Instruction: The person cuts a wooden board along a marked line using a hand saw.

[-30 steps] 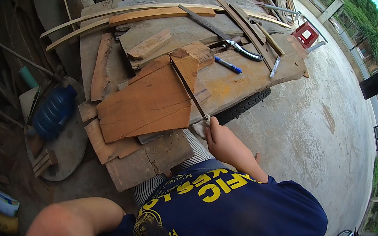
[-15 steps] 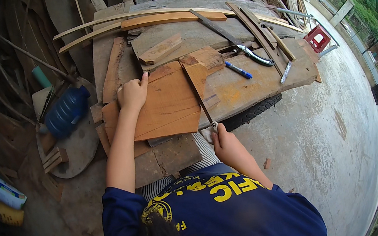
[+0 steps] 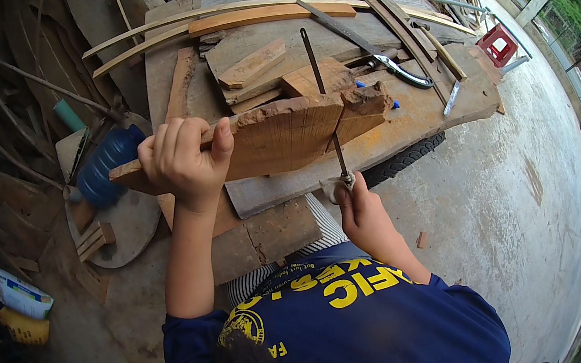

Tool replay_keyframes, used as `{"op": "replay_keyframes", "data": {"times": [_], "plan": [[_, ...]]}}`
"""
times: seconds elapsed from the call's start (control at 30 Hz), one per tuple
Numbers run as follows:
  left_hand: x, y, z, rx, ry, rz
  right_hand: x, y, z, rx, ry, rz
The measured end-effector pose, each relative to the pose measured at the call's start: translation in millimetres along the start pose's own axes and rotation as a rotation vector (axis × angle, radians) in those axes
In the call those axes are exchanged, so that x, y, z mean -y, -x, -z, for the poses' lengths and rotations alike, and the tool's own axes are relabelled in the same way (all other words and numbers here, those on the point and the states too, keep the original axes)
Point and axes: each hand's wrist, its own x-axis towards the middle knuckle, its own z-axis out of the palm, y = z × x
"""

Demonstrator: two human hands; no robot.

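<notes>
My left hand (image 3: 186, 155) is closed around the rough edge of a brown wooden board (image 3: 269, 136), which is tilted up off the bench. A narrow dark saw blade (image 3: 321, 80) stands in a cut near the board's right end, its tip rising above the board. My right hand (image 3: 363, 208) grips the lower end of the blade, where a whitish cloth (image 3: 336, 188) is wrapped. Behind the board lies a wood block (image 3: 317, 77). The blue marker (image 3: 396, 103) is partly hidden by the board's right corner.
A large saw with a pale handle (image 3: 405, 72), a hammer (image 3: 445, 56) and long wood strips (image 3: 267, 17) lie on the plank bench (image 3: 436, 105). A blue water jug (image 3: 108, 162) stands at the left, a red crate (image 3: 496, 45) at the far right. A tire (image 3: 406, 158) shows under the bench.
The board, flat on the bench before, is now tilted up with its rough edge raised. My left hand has turned with it. The saw blade stands more upright, still in the cut.
</notes>
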Motion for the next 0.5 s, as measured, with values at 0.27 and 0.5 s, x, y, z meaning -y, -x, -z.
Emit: {"op": "replay_keyframes", "data": {"times": [0.27,0.5], "plan": [[-16,88,50,-0.033,0.041,-0.008,-19,42,7,0.097,0.131,-0.083],[-30,126,75,0.094,0.072,-0.105,-6,72,16,0.123,0.202,-0.207]]}}
